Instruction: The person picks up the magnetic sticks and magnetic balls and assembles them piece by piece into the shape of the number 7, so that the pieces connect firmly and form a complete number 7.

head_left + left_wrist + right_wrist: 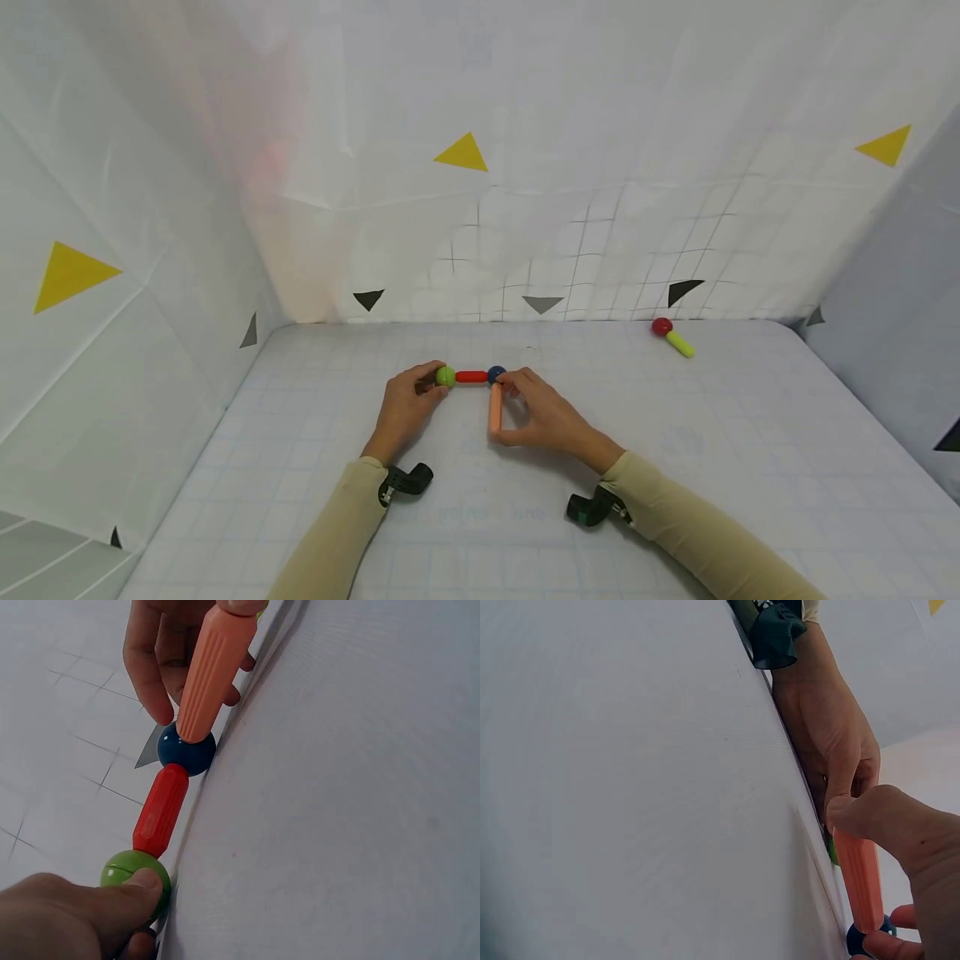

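Observation:
My left hand (407, 407) pinches a green ball (446, 377) between thumb and fingers. A red rod (472, 377) runs from that ball to a dark blue ball (497, 375). An orange rod (496, 408) meets the blue ball and points back toward me, roughly square to the red rod. My right hand (551, 417) holds it, with the thumb on the near end and the fingers by the blue ball. In the left wrist view the ribbed orange rod (212, 675) touches the blue ball (187, 750). The right wrist view shows the thumb (877, 814) on the rod's end.
A red ball (662, 327) with a yellow-green rod (680, 344) lies at the table's back right. Behind the white table (450, 550) hangs a white sheet (600, 100) with coloured triangles. Each wrist carries a black camera mount (410, 478).

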Tool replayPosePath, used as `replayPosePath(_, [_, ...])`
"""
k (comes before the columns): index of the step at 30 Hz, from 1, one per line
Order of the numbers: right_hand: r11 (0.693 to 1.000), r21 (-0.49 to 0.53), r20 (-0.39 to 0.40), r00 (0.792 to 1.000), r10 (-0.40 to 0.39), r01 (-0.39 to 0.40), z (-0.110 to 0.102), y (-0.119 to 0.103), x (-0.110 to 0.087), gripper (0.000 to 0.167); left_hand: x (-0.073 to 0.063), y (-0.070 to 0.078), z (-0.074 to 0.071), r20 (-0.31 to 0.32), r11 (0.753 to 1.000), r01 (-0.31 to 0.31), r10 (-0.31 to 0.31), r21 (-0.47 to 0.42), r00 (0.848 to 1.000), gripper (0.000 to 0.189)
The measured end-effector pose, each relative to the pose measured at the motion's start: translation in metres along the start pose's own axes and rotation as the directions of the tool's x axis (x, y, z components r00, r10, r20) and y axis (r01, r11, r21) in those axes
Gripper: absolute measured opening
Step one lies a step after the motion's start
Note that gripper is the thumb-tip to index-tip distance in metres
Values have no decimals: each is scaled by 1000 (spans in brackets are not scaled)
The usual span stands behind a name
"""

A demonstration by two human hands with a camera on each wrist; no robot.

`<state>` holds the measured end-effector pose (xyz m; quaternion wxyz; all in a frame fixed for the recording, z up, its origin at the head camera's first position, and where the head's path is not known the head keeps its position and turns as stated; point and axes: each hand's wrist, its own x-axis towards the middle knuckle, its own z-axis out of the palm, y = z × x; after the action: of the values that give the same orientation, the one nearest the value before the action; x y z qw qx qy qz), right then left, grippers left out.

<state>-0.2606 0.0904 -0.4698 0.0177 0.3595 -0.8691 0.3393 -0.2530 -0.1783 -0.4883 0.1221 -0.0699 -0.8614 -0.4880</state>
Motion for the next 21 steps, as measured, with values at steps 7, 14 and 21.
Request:
replayPosePath(7, [999,-3,1,999,-33,33,1,2,-2,61,1,-1,1,3,1000,22,-22,-9,1000,41])
replayPosePath(14, [998,15,-23,998,-65,66,3,4,-4,61,1,5,2,-18,997,71,-72,-15,997,52])
replayPosePath(21, [998,10,-20,998,-61,61,3,4,-4,62,-3,32,10,-145,987,-85,104,134,984,42])
